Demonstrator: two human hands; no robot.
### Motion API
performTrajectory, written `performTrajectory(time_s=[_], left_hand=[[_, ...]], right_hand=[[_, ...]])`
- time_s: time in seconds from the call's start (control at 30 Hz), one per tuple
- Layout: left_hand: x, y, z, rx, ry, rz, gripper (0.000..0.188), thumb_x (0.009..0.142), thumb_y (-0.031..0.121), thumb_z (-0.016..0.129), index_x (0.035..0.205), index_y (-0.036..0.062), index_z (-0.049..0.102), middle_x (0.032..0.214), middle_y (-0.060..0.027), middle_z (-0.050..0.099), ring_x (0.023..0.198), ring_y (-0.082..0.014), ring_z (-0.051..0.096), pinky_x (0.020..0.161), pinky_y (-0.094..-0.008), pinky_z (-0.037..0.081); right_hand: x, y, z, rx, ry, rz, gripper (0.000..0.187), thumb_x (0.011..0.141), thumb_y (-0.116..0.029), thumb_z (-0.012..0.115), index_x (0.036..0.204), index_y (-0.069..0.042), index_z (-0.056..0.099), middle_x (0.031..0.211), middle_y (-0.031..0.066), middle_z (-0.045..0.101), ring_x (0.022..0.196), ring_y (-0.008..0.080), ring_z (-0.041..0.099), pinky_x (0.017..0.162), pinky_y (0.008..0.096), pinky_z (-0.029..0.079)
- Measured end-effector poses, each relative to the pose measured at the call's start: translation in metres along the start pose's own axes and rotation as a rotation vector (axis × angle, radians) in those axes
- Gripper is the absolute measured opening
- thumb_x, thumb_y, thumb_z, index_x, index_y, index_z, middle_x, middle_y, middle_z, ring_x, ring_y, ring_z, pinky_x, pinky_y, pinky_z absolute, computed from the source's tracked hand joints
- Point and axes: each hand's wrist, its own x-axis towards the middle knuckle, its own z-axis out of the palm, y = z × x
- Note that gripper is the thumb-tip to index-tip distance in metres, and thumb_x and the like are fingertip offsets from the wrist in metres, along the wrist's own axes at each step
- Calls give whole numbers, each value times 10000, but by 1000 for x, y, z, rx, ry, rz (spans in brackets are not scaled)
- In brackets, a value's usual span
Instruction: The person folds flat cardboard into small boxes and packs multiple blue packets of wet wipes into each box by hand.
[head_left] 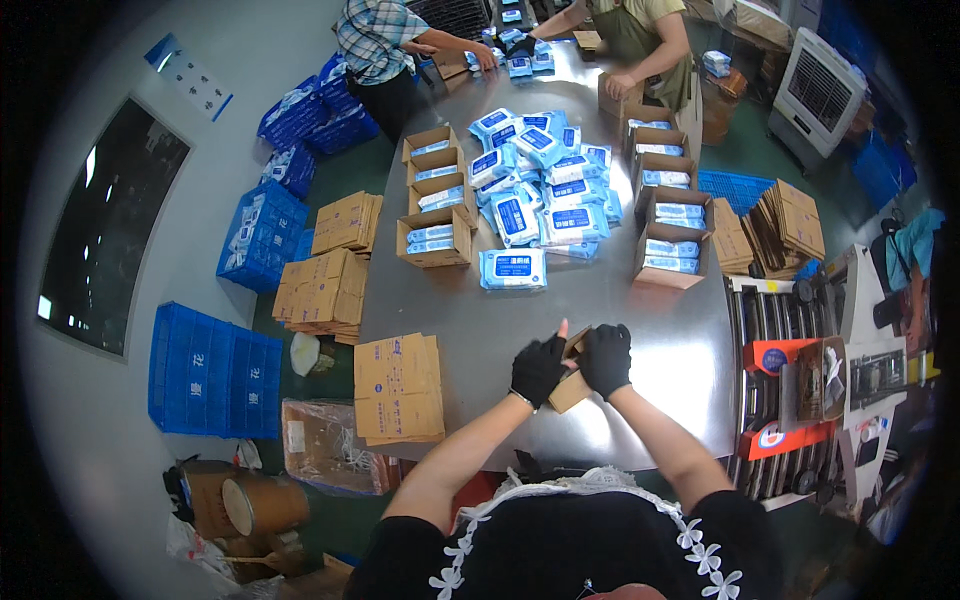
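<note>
Both my hands wear black gloves, with bare fingertips showing on the left one. Between them, near the table's front edge, is a small brown cardboard box [571, 392], tilted and partly covered by the gloves. My left hand [540, 370] grips its left side, thumb pointing up. My right hand [606, 358] is closed over its right side. To the left lies a stack of flattened cardboard boxes [398, 388]. Beyond my hands, a blue and white wipes pack [513, 269] lies in front of a large pile of wipes packs [540, 180].
Open boxes holding packs line the pile's left [440, 255] and right [672, 280] sides on the metal table [480, 325]. Two people [378, 40] work at the far end. Blue crates [215, 370] stand on the left; a roller conveyor [765, 400] is at the right.
</note>
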Motion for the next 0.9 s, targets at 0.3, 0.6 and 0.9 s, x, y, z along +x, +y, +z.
performTrajectory(time_s=[0.3, 0.6, 0.9], left_hand=[[-44, -13, 27, -219, 325, 158, 1005, 605, 366, 795, 1456, 154, 306, 1390, -278, 334, 1224, -460, 391, 1001, -550, 340], [-69, -136, 83, -1730, -340, -828, 693, 940, 558, 472, 1376, 22, 415, 1228, -62, 574, 1133, -210, 543, 1021, -359, 393], [-28, -164, 30, -794, -47, -499, 670, 887, 636, 441, 1146, 38, 597, 1057, -262, 629, 1032, -439, 577, 901, -453, 450]], right_hand=[[-75, 84, 47, 921, -166, 894, 256, 892, -162, 528, 1137, -103, 576, 1024, 31, 608, 960, 181, 574, 832, 299, 461], [-29, -31, 11, 358, -243, 48, 435, 781, -447, 677, 988, -65, 686, 845, 116, 697, 738, 312, 664, 688, 404, 513], [16, -115, 55, 260, -847, -150, 329, 831, -366, 618, 978, -81, 694, 867, 145, 693, 802, 334, 674, 727, 436, 521]])
